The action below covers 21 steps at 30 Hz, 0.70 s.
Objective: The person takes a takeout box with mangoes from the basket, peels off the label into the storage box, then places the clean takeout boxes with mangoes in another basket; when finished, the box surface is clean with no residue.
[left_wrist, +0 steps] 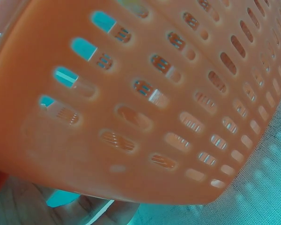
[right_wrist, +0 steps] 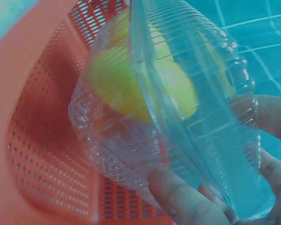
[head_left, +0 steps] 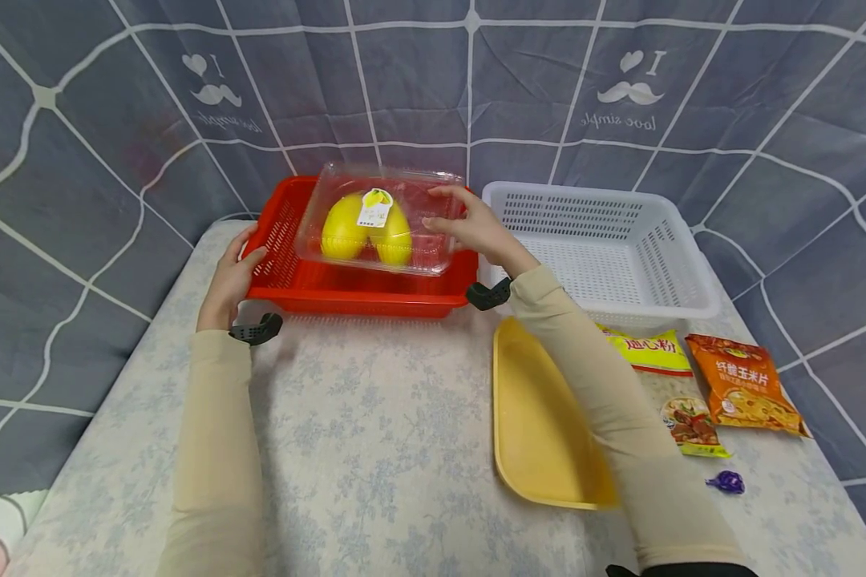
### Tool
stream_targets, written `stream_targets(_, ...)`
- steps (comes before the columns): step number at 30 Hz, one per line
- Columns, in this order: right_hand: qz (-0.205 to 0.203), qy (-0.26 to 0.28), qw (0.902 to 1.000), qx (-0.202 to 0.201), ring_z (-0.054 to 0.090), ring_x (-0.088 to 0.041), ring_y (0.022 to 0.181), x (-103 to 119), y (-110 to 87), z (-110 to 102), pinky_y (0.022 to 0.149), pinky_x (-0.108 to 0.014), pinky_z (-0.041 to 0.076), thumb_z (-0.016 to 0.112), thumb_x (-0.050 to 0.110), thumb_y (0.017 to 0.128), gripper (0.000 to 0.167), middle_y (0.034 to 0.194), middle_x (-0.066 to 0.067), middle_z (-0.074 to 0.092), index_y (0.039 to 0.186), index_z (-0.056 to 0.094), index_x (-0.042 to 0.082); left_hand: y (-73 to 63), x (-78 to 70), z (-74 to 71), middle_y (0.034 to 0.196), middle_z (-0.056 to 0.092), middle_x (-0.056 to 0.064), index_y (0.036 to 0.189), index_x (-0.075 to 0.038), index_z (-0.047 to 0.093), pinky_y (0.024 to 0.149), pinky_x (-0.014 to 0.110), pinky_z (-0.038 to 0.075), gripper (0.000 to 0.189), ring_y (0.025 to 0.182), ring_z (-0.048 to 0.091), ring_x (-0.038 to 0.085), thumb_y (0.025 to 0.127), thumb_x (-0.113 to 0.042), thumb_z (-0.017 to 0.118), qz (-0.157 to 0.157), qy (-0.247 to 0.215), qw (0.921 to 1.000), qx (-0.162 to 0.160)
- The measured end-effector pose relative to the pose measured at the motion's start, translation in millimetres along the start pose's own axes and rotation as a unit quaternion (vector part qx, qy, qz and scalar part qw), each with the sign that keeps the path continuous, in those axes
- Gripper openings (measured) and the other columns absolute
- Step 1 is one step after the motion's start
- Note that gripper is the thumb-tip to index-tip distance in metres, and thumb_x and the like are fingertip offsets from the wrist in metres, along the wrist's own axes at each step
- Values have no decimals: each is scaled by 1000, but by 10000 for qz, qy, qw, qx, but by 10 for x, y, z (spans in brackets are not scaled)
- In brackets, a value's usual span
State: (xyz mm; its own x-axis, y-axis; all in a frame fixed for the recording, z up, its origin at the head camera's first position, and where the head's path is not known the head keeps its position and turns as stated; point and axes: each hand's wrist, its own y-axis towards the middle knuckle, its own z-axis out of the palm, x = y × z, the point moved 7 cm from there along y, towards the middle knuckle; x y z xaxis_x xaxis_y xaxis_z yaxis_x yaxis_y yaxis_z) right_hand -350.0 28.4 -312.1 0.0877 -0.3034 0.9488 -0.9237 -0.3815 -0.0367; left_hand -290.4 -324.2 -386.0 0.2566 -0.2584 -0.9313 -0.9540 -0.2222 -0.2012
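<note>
My right hand (head_left: 479, 230) grips the right end of a clear plastic box (head_left: 424, 255), which is tilted over the red basket (head_left: 354, 304). Yellow fruits (head_left: 344, 228) lie inside the box, and its lid bears a white label with a fruit picture (head_left: 375, 208). In the right wrist view, thumb and fingers (right_wrist: 187, 201) clasp the ribbed plastic from both sides. At the basket's left end, my left hand (head_left: 228, 276) holds the rim. The slotted basket wall (left_wrist: 173, 112) fills most of the left wrist view, with the fingers partly hidden below it.
A white slotted basket (head_left: 606, 308) stands to the right of the red one. A yellow tray (head_left: 541, 425) lies partly beneath my right forearm. Farther right are a pasta bag (head_left: 674, 393), an orange snack bag (head_left: 743, 385) and a small purple object (head_left: 726, 482). A patterned curtain (head_left: 418, 88) hangs behind.
</note>
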Motion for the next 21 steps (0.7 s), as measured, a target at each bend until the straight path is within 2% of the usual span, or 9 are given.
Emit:
stream_targets(3, -70, 208, 9997, -108, 56, -21, 71, 39, -93, -101, 66, -34, 56, 69, 19, 87, 54, 113, -15, 49, 137, 47, 19, 2, 5, -4, 152, 25, 12, 151, -40, 16, 101, 44, 37, 56, 122, 42, 32, 100, -41, 40, -10, 12, 10000, -13)
stream_targets(7, -180, 210, 9994, -228, 54, -25, 90, 83, -249, -258, 69, -37, 56, 69, 24, 87, 56, 115, -15, 48, 138, 47, 22, 9, 12, -9, 152, 25, 11, 151, -40, 15, 101, 43, 38, 56, 121, 43, 30, 100, -41, 40, -35, 36, 10000, -23)
stream_targets(9, -230, 150, 9992, -286, 53, -27, 91, 97, -349, -337, 71, -38, 56, 69, 26, 88, 56, 115, -15, 47, 139, 46, 24, 9, 10, -5, 152, 25, 11, 151, -40, 15, 101, 43, 38, 56, 121, 43, 30, 100, -41, 40, -38, 28, 10000, -8)
stream_targets(15, -496, 284, 9968, -550, 55, -25, 86, 119, -684, -534, 73, -42, 55, 68, 24, 89, 54, 102, -17, 46, 139, 47, 24, 3, -7, 1, 152, 24, 11, 151, -39, 15, 103, 45, 36, 57, 123, 42, 31, 100, -42, 40, -16, 32, 10000, 33)
stream_targets(19, -633, 296, 9948, -743, 55, -22, 77, 103, -923, -631, 68, -36, 56, 68, 20, 89, 53, 90, -16, 43, 138, 49, 23, -1, -10, 4, 152, 24, 12, 152, -38, 14, 102, 45, 36, 57, 123, 42, 32, 100, -41, 39, -8, 35, 10000, 46)
stream_targets(21, -727, 157, 9940, -801, 53, -21, 72, 99, -1045, -657, 65, -32, 56, 68, 19, 89, 52, 89, -14, 43, 138, 49, 21, -3, -5, 2, 152, 25, 12, 152, -38, 14, 102, 44, 36, 57, 122, 42, 31, 100, -42, 39, -8, 57, 10000, 41)
